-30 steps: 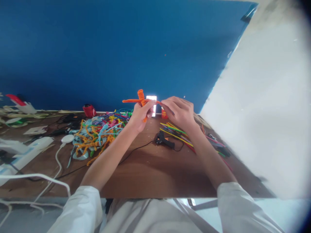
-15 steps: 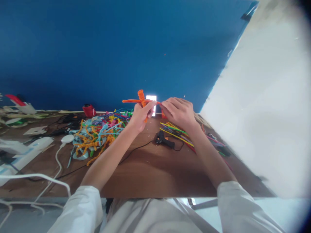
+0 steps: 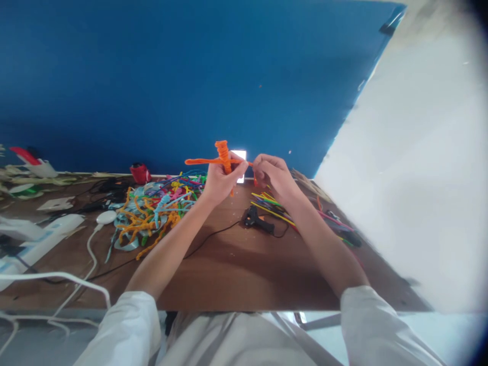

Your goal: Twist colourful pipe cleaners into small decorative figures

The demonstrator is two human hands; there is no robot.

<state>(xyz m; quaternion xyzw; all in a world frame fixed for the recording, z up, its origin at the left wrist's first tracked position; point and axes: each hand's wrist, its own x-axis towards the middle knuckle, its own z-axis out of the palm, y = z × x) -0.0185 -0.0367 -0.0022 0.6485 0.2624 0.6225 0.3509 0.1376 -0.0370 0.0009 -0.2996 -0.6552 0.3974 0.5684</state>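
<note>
An orange pipe-cleaner figure [image 3: 223, 155], shaped like a cross with a coiled top, is held up above the brown table [image 3: 229, 264]. My left hand [image 3: 219, 180] grips its upright stem from below. My right hand [image 3: 270, 175] pinches the figure's right arm between thumb and fingers. The figure's left arm sticks out free to the left. A black glue gun [image 3: 257, 219] lies on the table just below my right hand.
A tangled heap of coloured pipe cleaners [image 3: 152, 211] lies left of my hands. Straight coloured pipe cleaners [image 3: 278, 208] lie to the right. White cables and a power strip [image 3: 41, 236] sit at the left edge. A blue wall [image 3: 171, 76] stands behind.
My right hand has closed in and moved slightly left along the orange arm. The figure has shifted a little to the left and tilted.
</note>
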